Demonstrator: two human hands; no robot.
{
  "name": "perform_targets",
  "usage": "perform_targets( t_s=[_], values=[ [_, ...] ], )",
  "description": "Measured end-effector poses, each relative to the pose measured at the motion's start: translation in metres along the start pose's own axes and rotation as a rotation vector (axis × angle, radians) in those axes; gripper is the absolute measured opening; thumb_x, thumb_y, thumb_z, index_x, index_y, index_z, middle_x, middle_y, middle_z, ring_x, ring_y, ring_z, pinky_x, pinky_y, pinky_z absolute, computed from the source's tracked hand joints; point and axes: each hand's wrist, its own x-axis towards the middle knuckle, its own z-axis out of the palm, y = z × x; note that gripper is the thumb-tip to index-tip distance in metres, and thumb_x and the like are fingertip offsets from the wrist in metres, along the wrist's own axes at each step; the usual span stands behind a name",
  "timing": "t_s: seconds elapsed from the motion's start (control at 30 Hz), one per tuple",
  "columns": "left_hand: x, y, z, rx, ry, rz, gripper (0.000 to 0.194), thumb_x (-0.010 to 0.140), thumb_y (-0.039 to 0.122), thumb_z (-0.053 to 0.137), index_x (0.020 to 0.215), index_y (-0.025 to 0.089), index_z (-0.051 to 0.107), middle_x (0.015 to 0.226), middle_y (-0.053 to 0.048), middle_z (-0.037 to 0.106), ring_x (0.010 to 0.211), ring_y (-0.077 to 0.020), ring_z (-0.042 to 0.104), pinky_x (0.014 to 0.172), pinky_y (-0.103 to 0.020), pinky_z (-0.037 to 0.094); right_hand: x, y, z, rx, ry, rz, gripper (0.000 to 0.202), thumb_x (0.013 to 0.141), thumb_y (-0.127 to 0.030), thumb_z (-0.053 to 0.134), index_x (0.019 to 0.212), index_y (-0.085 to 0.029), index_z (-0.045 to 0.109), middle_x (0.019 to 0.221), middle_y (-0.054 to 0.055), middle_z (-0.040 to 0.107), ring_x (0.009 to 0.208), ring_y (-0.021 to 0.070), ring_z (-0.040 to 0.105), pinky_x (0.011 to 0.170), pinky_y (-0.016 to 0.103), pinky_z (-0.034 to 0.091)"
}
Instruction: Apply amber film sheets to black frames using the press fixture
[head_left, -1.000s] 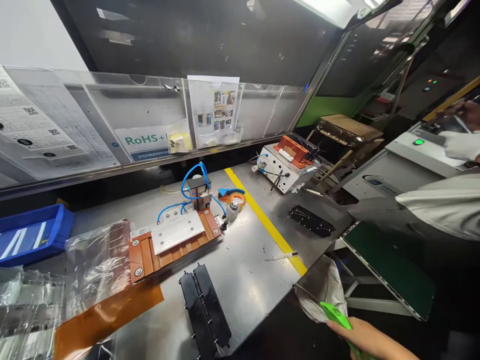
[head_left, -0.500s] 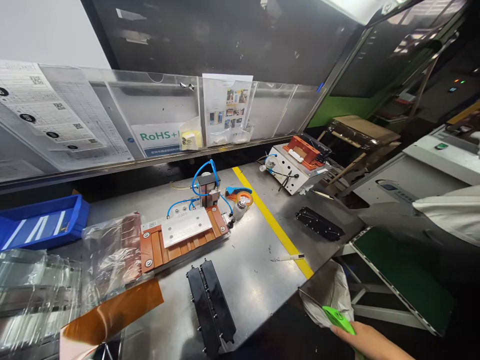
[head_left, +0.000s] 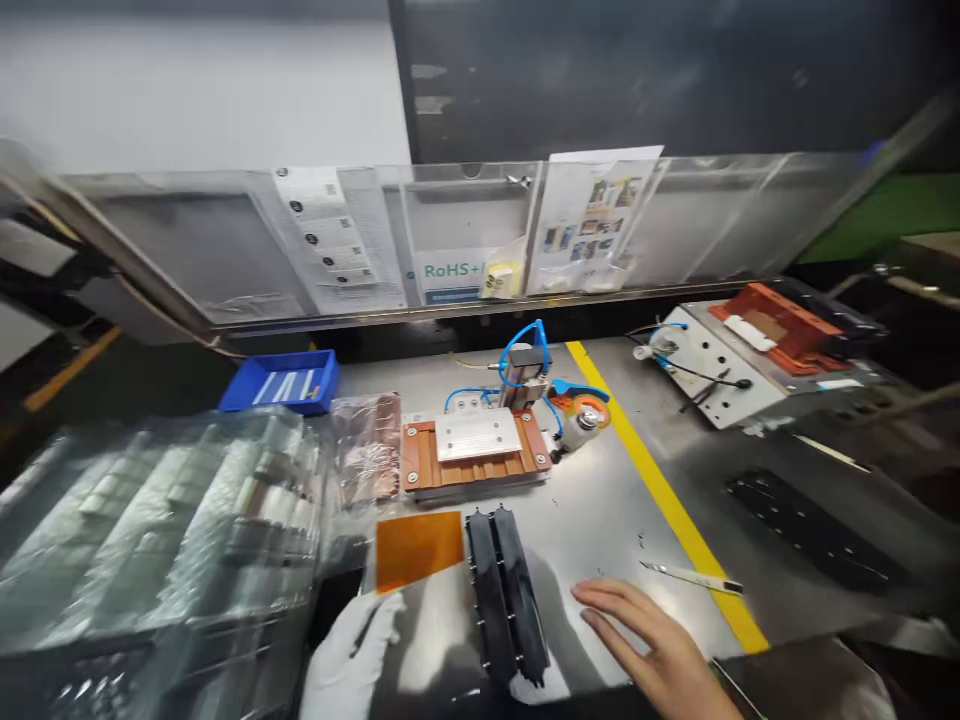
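Our bare right hand (head_left: 652, 650) lay open and flat, empty, with the two black strips (head_left: 506, 590) just left of it; our gloved left hand (head_left: 349, 655), open too, rested just below the amber sheet (head_left: 418, 548).

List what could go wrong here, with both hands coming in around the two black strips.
The bare right hand reaches in right of the black strips; a careless sweep might knock them, or catch the thin tool near the yellow line. The gloved left hand sits by the amber sheet, which it could smear or crease.
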Motion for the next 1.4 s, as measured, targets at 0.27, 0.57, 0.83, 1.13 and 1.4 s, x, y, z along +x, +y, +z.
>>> perform_targets(
  t_s=[0.27,0.57,0.83,1.13,1.4],
  values=[
    [-0.018,-0.027,0.007,0.152,-0.122,0.361,0.037,0.094,0.052,0.051,0.108,0.027,0.074,0.107,-0.009,0.076,0.096,-0.0237,0.072,0.090,-0.033,0.059,0.074,-0.126,0.092,0.132,-0.121,-0.664,0.027,0.095,-0.021,0.062,0.122,-0.024,0.067,0.110,0.009,0.076,0.096,0.0236,0.073,0.085,0.032,0.061],
    [-0.027,-0.027,0.017,0.180,-0.091,0.291,0.035,0.096,0.052,0.048,0.098,0.026,0.072,0.085,-0.008,0.074,0.079,-0.0184,0.070,0.074,-0.033,0.060,0.072,-0.104,0.122,0.396,-0.299,-0.185,0.022,0.093,-0.040,0.061,0.089,-0.022,0.072,0.080,0.005,0.076,0.070,0.0202,0.072,0.066,0.022,0.057],
    [-0.023,-0.013,0.016,0.175,-0.112,0.269,0.031,0.090,0.053,0.052,0.083,0.034,0.075,0.076,-0.006,0.073,0.069,-0.0241,0.069,0.064,-0.032,0.060,0.081,-0.098,0.116,0.767,-0.513,0.254,0.041,0.079,-0.060,0.075,0.082,-0.019,0.071,0.076,0.003,0.071,0.074,0.0196,0.065,0.067,0.025,0.050],
    [-0.020,-0.018,0.021,0.223,-0.200,0.298,0.032,0.091,0.054,0.054,0.081,0.032,0.074,0.076,-0.004,0.073,0.070,-0.0223,0.069,0.068,-0.035,0.060,0.079,-0.089,0.124,1.149,-0.535,0.616,0.044,0.061,-0.054,0.090,0.072,-0.018,0.065,0.073,0.000,0.070,0.065,0.0132,0.063,0.060,0.019,0.043],
    [-0.027,-0.010,0.008,0.220,-0.129,0.252,0.028,0.095,0.047,0.056,0.100,0.022,0.068,0.102,-0.006,0.070,0.086,-0.0163,0.067,0.078,-0.033,0.058,0.081,-0.095,0.117,1.366,-0.290,0.644,0.034,0.068,-0.046,0.090,0.083,-0.021,0.072,0.090,0.000,0.076,0.098,0.0211,0.071,0.089,0.026,0.057]
  ],
)
